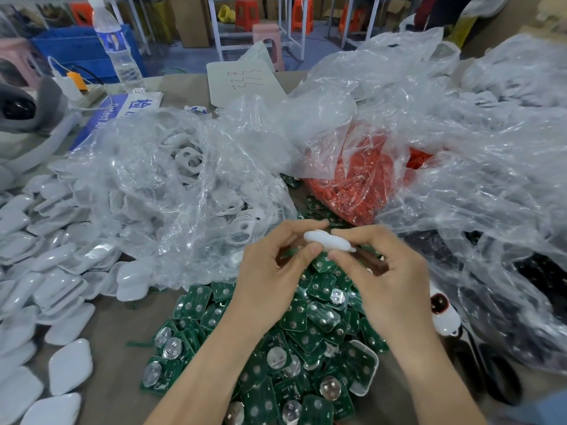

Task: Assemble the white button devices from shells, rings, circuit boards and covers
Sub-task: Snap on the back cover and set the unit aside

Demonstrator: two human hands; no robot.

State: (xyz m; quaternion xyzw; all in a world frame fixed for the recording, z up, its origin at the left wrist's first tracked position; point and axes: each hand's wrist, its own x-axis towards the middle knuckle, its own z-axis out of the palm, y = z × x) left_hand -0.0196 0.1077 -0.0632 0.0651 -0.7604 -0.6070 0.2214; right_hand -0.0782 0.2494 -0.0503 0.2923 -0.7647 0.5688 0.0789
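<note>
As the camera looks down from the person's head, a grey worktable [116,326] fills the view, crowded with parts. Crumpled clear plastic bags [491,179] cover most of its far and right side. One open bag on the left holds white shells [190,161] with cut-out holes. Beside it, along the left edge of the table, lies a wide heap of smooth white covers [46,271], some stacked, some scattered singly.

A heap of green circuit boards [306,332] spreads over the near centre, many showing round silver battery holders, and one white shell [363,366] lies among them. Behind the boards, an open bag holds a mass of orange-red rings [352,185]. A clear water bottle [118,47] stands at the far left.

Both bare forearms reach in from the bottom edge. The left hand [270,271] and right hand [389,271] meet above the far end of the board heap, with curled fingers. Between them is one white button device [328,240], lifted off the table. The left thumb and forefinger pinch its left end, while the right thumb and fingers pinch its right end.
</note>
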